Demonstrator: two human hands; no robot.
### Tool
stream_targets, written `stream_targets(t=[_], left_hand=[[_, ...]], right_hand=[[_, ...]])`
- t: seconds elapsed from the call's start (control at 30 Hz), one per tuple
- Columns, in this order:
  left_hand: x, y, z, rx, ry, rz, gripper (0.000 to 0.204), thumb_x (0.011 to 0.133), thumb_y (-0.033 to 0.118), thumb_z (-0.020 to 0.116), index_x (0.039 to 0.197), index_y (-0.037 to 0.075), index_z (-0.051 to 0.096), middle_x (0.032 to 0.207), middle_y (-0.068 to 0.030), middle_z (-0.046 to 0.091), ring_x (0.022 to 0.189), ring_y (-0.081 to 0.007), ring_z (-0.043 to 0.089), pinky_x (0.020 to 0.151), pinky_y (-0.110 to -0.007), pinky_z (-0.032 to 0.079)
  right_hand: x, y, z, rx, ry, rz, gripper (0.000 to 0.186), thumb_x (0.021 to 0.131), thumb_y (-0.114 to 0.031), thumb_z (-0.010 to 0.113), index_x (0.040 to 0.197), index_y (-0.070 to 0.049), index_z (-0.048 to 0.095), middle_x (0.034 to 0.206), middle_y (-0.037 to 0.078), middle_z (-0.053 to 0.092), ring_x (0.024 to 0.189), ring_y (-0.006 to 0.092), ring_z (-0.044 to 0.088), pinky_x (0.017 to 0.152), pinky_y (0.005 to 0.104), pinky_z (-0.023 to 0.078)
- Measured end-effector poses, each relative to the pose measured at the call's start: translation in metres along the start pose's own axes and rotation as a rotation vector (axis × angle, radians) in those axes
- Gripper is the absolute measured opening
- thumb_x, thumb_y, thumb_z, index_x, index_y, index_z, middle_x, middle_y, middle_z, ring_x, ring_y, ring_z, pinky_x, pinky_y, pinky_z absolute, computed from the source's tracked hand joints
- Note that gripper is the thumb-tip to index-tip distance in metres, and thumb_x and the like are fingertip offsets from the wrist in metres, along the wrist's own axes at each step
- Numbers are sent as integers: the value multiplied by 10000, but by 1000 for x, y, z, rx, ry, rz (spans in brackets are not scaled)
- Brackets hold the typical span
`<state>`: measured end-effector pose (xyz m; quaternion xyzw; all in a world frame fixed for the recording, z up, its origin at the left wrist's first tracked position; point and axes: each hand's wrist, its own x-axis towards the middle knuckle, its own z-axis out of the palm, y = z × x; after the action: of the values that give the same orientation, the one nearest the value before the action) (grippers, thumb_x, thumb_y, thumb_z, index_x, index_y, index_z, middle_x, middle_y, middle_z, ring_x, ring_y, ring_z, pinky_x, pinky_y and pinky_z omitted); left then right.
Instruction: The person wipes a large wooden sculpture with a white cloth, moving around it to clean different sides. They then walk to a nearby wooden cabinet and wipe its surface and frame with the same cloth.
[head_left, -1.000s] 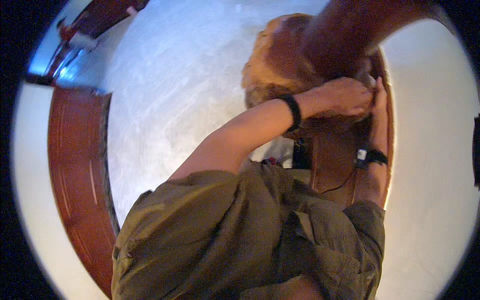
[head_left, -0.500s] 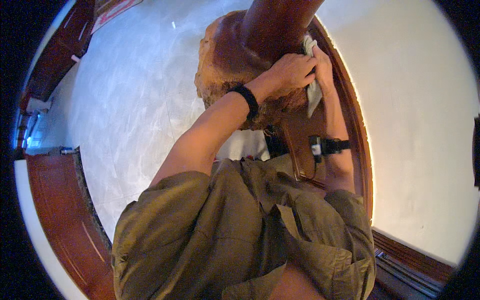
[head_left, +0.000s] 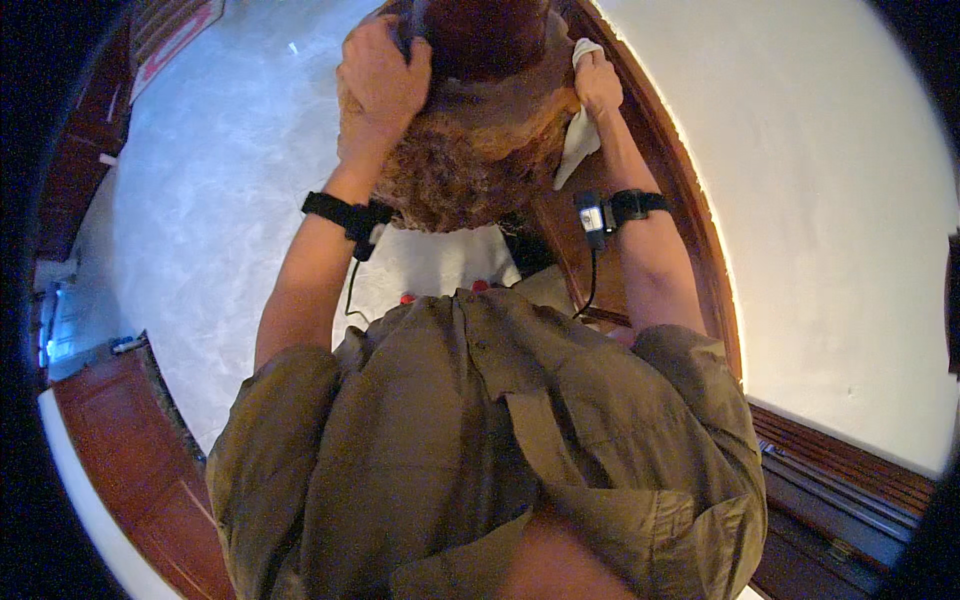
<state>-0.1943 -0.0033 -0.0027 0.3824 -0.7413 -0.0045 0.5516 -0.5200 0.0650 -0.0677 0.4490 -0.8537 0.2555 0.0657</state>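
Reddish-brown carved wood [head_left: 480, 130], a rounded, curly-textured piece on a dark turned post [head_left: 480, 30], is filling the top of the head view, and we are working on it with both hands raised. Our left hand [head_left: 385, 80] is pressing flat on the piece's upper left side, its fingers [head_left: 395, 35] spread and curled over the top next to the post. Our right hand [head_left: 597, 82] is at the piece's right edge, its fingers [head_left: 590, 62] clamped on a white cloth [head_left: 575, 140] that is hanging down against the wood. Compared with half a second ago, the left hand is sitting higher and further left on the carving, and the cloth is hanging lower below the right hand. Black wristbands [head_left: 345, 215] are circling both wrists. Pale grey floor [head_left: 200, 180] is lying beneath us, white wall [head_left: 830, 200] to the right.
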Motion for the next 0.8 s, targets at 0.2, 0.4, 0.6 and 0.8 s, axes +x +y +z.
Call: stream_targets(t=[0.2,0.4,0.6,0.8], left_hand=[[-3,-68,34,281,-104,-38,375,922,321,449,1129,44,595,1222,-144,561,1199,-326,468,1050,-444,311],[5,-28,7,334,-275,-280,349,952,246,417,1178,17,553,1254,-152,524,1209,-325,440,1038,-430,328],[8,-36,12,253,-226,-211,340,939,235,427,1144,4,569,1220,-177,538,1166,-353,464,1007,-444,360],[10,-37,1,290,-260,-187,346,940,247,416,1120,-5,571,1184,-185,554,1145,-361,476,994,-449,373]], right_hand=[[-8,31,17,385,-196,293,508,939,-379,333,1149,10,584,1125,245,599,1001,384,595,837,450,475],[-78,52,57,1006,-229,773,560,980,-429,303,1257,5,521,1223,156,570,1082,297,567,876,428,461],[-89,82,88,948,-154,1337,480,965,-352,377,1288,-11,480,1216,127,563,1064,247,573,842,392,493],[-142,41,43,949,-123,1013,274,933,-119,476,1174,-10,546,982,72,608,883,189,589,742,309,469]])
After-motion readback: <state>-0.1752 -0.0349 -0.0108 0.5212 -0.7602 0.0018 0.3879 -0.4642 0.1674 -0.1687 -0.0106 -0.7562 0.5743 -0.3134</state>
